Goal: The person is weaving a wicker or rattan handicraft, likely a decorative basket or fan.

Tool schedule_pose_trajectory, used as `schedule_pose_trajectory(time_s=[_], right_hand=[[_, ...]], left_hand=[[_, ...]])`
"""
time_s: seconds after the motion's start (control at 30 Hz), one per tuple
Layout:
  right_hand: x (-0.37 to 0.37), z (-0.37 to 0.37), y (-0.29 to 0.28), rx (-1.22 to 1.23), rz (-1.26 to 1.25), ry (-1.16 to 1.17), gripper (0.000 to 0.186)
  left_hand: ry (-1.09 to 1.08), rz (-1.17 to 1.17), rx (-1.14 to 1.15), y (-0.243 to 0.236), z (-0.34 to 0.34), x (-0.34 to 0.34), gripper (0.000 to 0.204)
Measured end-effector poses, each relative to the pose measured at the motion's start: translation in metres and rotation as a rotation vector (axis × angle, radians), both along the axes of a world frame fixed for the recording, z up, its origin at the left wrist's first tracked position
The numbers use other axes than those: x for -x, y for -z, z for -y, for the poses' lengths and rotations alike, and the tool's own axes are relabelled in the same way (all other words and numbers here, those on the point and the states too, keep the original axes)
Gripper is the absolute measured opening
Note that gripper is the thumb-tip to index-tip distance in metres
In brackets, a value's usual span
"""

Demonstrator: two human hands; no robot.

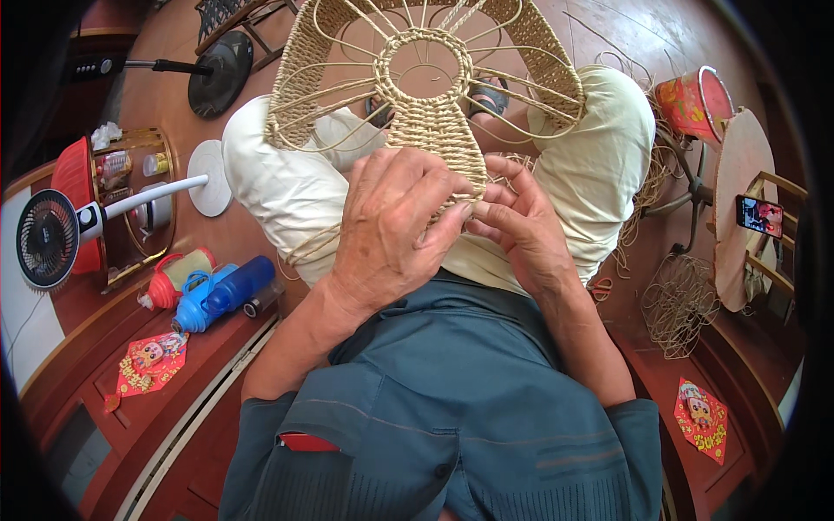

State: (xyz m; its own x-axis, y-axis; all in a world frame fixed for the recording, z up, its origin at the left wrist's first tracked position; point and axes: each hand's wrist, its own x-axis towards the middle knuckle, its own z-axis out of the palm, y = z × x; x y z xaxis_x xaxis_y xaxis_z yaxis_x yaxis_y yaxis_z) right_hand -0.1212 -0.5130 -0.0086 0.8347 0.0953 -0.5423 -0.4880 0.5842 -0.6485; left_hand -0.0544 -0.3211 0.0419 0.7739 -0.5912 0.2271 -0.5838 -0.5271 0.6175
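Note:
A straw-coloured woven piece [434,130] rests across my lap, with a ring of wrapped cord, thin looped ribs and a broad plaited outer band. Its tightly woven narrow part points toward me. Over the near end of that part bends my left hand [391,217], its fingers and thumb closed on the edge. My right hand [526,226] is closed at the right side of the same end, thumb and forefinger pinching near the left thumb. A thin cord seems to be in that pinch, mostly hidden by the fingers. Loose cord [313,247] trails beside my left hand.
Heaps of loose cord [682,304] lie at right, near orange-handled scissors [599,289], a round board [743,208] with a phone [759,215], and a red bucket [695,104]. At left are a small fan [48,239], blue bottles [239,286] and a black round base [220,74].

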Motion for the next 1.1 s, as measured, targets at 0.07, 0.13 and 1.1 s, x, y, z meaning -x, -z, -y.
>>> schedule_pose_trajectory(time_s=[0.07,0.13,1.1], right_hand=[[0.0,-0.002,0.002,-0.095,-0.037,0.044,0.061],[-0.001,-0.003,0.003,-0.115,-0.003,0.04,0.062],[-0.014,0.005,-0.033,0.869,0.609,0.014,0.058]], left_hand=[[-0.016,-0.001,-0.062,0.001,0.002,-0.001,0.022],[-0.008,0.004,-0.072,0.001,0.004,-0.001,0.021],[-0.017,-0.765,0.785,-0.055,0.008,-0.021,0.012]])
